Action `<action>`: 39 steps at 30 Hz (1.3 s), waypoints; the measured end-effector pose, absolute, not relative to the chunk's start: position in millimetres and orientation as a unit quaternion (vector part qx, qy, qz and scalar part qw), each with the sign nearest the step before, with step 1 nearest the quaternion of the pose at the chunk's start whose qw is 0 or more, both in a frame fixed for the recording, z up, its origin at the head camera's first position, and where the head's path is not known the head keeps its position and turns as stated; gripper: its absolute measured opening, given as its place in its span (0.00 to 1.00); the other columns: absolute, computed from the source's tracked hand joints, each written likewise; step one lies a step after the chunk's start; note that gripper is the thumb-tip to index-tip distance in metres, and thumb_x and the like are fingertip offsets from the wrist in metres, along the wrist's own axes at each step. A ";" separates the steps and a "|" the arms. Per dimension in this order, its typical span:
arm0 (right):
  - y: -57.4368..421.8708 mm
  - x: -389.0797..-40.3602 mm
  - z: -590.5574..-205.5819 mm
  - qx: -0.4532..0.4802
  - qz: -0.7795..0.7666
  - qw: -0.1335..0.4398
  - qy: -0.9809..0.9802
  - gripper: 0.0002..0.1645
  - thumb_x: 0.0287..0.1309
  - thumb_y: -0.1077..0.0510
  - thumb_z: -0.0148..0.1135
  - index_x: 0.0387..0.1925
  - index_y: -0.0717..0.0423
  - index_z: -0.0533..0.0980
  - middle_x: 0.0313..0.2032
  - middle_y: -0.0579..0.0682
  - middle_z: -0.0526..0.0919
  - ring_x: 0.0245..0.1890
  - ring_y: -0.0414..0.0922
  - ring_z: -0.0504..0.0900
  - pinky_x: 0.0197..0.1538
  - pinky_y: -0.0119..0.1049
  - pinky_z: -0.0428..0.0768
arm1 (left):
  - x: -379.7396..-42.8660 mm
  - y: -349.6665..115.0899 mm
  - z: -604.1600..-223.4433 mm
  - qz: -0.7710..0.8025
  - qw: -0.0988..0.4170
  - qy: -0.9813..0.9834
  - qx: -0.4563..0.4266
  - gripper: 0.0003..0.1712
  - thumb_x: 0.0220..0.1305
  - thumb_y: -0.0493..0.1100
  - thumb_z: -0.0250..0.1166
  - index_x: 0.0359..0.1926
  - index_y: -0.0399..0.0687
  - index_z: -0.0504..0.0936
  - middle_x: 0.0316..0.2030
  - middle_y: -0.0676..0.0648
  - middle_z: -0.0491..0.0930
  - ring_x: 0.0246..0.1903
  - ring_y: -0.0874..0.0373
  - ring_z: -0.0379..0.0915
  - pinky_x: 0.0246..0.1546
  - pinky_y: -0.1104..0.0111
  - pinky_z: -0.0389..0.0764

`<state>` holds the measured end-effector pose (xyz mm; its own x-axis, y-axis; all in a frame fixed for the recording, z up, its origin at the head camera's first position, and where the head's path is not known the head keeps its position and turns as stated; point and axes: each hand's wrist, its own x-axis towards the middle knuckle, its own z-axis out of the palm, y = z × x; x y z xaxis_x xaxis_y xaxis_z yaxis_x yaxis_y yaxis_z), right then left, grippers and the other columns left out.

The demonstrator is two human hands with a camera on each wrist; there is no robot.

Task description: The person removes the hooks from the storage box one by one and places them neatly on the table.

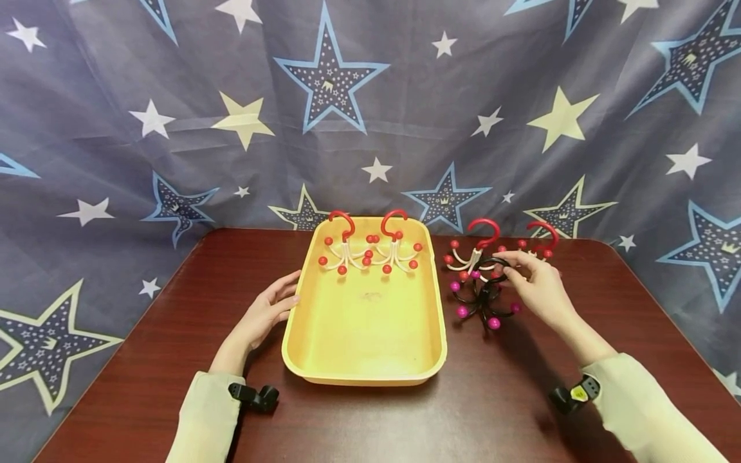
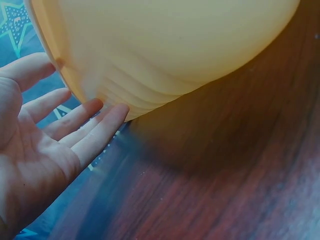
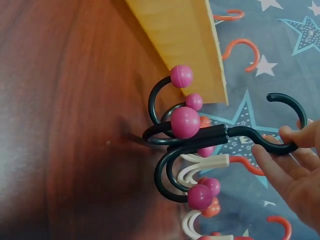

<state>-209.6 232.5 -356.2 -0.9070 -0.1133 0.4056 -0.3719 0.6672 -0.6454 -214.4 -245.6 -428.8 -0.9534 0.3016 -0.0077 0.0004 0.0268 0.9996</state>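
Note:
A black multi-arm hook hanger (image 1: 485, 294) with magenta ball tips is upright over the table, right of the yellow tray (image 1: 365, 337). My right hand (image 1: 539, 289) pinches its curved top hook; the right wrist view shows the fingers and thumb at that hook (image 3: 275, 146). Whether the arms touch the table is hard to tell. Against the tray's left side rests my left hand (image 1: 265, 315), its fingers (image 2: 97, 137) fairly straight along the outer wall. Two white hangers with red hooks and red balls, one left (image 1: 346, 252) and one right (image 1: 395, 252), stand inside the tray's far end.
Behind the black hanger stand two more red-and-white hangers, one showing its body (image 1: 476, 258), the other mostly hidden by my right hand except its red hook (image 1: 548, 233). The brown table (image 1: 492, 411) ends at a star-patterned cloth (image 1: 382, 141) at the back.

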 end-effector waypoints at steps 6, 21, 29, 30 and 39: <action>235.6 -207.1 -361.1 0.142 0.380 0.168 -0.899 0.16 0.59 0.64 0.54 0.49 0.56 0.76 0.34 0.56 0.82 0.28 0.31 0.78 0.30 0.21 0.72 | -214.4 -245.9 -429.7 0.693 0.110 0.705 0.103 0.34 0.65 0.42 0.54 0.69 0.48 0.51 0.64 0.34 0.58 0.51 0.55 0.72 0.44 0.68 0.78; 189.6 -235.7 -322.9 0.166 0.353 0.178 -0.903 0.13 0.60 0.57 0.54 0.46 0.51 0.77 0.41 0.50 0.83 0.39 0.45 0.81 0.40 0.37 0.75 | -213.9 -246.6 -429.2 0.686 0.109 0.712 0.104 0.34 0.66 0.41 0.54 0.69 0.48 0.51 0.64 0.34 0.58 0.51 0.55 0.72 0.44 0.68 0.77; 138.5 -262.8 -318.1 0.180 0.348 0.172 -0.904 0.12 0.58 0.58 0.56 0.43 0.54 0.78 0.37 0.50 0.84 0.31 0.44 0.80 0.34 0.39 0.75 | -214.3 -245.6 -428.3 0.688 0.110 0.709 0.105 0.34 0.65 0.42 0.54 0.69 0.48 0.52 0.64 0.35 0.58 0.52 0.54 0.72 0.45 0.67 0.77; 132.9 -266.5 -318.8 0.174 0.347 0.169 -0.906 0.12 0.59 0.57 0.55 0.43 0.53 0.78 0.37 0.50 0.84 0.31 0.44 0.80 0.35 0.39 0.75 | -214.1 -245.8 -428.5 0.689 0.110 0.708 0.105 0.34 0.65 0.42 0.54 0.69 0.48 0.52 0.64 0.35 0.58 0.52 0.54 0.71 0.45 0.67 0.77; 84.5 -291.1 -320.1 0.097 0.334 0.140 -0.927 0.20 0.53 0.42 0.59 0.39 0.51 0.78 0.34 0.49 0.84 0.32 0.46 0.80 0.37 0.42 0.74 | -212.9 -245.9 -427.3 0.695 0.110 0.703 0.104 0.34 0.65 0.41 0.54 0.69 0.47 0.51 0.64 0.34 0.58 0.52 0.54 0.72 0.44 0.68 0.77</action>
